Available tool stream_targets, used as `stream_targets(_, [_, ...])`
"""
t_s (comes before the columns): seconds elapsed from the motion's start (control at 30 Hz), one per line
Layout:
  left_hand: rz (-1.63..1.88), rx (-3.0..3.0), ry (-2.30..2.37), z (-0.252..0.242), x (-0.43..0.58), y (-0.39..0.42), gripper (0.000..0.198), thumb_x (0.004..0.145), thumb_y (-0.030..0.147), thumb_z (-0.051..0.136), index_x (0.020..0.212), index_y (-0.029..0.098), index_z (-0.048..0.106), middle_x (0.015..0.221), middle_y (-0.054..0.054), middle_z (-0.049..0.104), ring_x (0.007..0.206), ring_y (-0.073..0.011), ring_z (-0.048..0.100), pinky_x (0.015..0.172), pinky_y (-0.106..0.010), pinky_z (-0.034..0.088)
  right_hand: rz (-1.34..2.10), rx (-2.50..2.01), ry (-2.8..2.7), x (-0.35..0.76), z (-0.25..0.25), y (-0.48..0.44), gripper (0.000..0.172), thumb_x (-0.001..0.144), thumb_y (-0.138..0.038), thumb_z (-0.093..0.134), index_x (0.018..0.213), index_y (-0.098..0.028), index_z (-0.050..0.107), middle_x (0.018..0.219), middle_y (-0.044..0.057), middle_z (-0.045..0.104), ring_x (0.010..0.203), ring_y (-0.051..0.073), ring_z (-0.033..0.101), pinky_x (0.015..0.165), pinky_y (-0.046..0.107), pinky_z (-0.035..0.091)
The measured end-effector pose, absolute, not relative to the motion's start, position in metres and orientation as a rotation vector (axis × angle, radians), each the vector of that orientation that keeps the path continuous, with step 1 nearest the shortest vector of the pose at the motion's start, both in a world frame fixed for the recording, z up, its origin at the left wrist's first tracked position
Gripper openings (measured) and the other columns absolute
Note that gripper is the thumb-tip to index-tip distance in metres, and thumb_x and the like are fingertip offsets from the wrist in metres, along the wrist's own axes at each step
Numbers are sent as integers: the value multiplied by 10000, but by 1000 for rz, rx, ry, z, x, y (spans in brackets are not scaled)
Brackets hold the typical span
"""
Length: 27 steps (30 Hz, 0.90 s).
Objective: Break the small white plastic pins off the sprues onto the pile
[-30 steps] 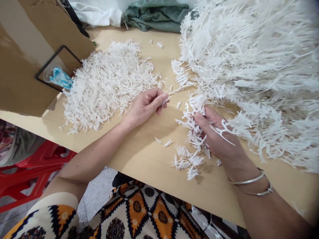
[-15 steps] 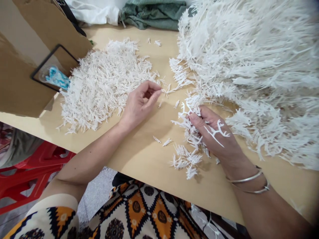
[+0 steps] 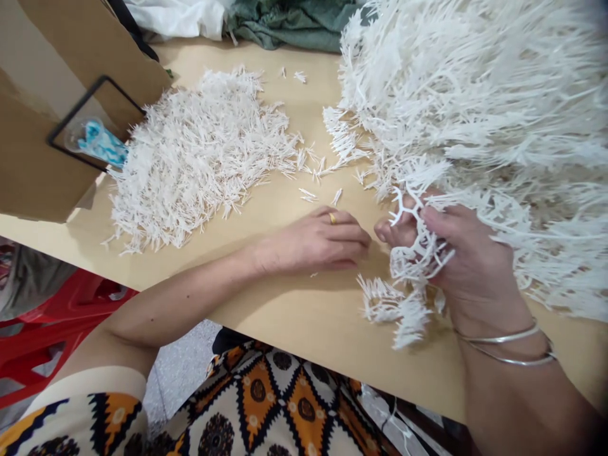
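Observation:
Branching white plastic sprigs [image 3: 403, 256] are gripped in my right hand [image 3: 475, 253], thumb over the stems. A feathery white cluster [image 3: 411, 320] hangs or lies just below that hand; I cannot tell whether it is joined to the sprigs. My left hand [image 3: 323, 239], with a gold ring, is low over the table, back up, fingers together and curled. Its fingertips are hidden, so anything in them does not show. Small loose white pieces [image 3: 308, 195] lie just beyond it.
On the left spreads a heap of short white pieces [image 3: 204, 152], beside a cardboard box [image 3: 42, 120]. A large pile of long white branches [image 3: 465, 95] fills the right. Green cloth [image 3: 289, 24] lies at the back. A red stool [image 3: 57, 316] stands below the table [image 3: 266, 304].
My left hand has come right and nearer, turning its back upward. My right hand has shifted right with the sprigs. Small pieces now lie near where the left hand was.

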<state>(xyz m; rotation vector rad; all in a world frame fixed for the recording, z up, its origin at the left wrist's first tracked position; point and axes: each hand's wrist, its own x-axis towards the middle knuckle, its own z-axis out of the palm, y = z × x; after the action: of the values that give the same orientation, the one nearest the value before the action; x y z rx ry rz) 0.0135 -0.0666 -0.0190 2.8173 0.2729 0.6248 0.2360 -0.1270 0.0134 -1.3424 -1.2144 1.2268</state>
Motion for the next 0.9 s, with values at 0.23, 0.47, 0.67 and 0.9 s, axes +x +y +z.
stream_targets(0.23, [459,2927,387,-25,17,-67,309,1103,306,438,1283,233,679,1396,-15,712,1312,-194,615,1075,-371,433,1460,-1468,-935,239,13,-128,352,813,-571,812,981,-267,760,800,22,653,705,150,603,610,296,467])
stream_targets(0.47, [859,2829,1554,-13,-16,-35,245,1065,214,486,1204,266,682,1394,-33,690,1280,-252,592,1136,-488,350,1354,-1516,-1025,232,6,-120,382,878,-611,725,1131,-332,789,1012,23,723,764,139,621,598,250,463])
stream_targets(0.67, [783,3050,567,-7,1,-76,241,1084,322,455,1028,207,658,1064,-43,734,1003,-184,636,953,-365,432,1316,-1439,-1093,235,0,-117,317,943,-542,676,1205,-370,726,1019,11,731,813,172,639,635,277,473])
stream_targets(0.9, [435,3058,266,-28,20,-83,262,1084,378,467,1059,206,664,1097,-58,711,994,-200,613,902,-356,420,1379,-1370,-1031,237,2,-118,320,970,-518,643,1180,-297,739,922,10,666,715,116,562,581,250,401])
